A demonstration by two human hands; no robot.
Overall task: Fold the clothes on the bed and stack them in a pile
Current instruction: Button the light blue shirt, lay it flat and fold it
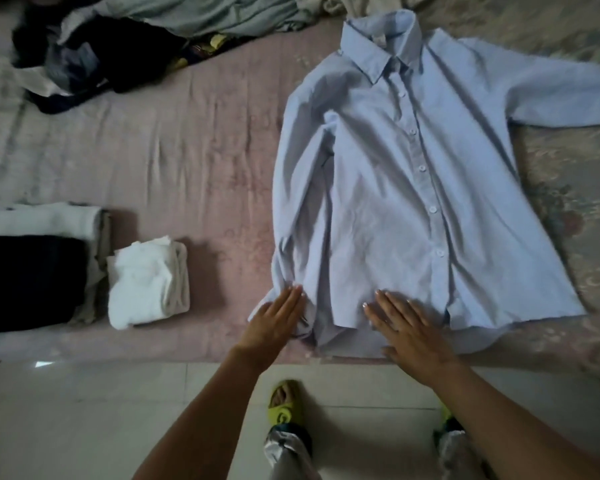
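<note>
A light blue button-up shirt lies face up on the bed, collar at the far side. Its left sleeve is folded in over the body; the other sleeve stretches out to the right. My left hand lies flat with straight fingers on the cuff and lower left edge of the shirt. My right hand presses flat on the hem near the middle. Folded clothes sit at the left: a white piece and a black piece on a white one.
A heap of unfolded dark and grey-green clothes lies at the far left of the pink bedspread. The bed's front edge runs just below my hands. Below it is pale tiled floor, with my feet in green slippers.
</note>
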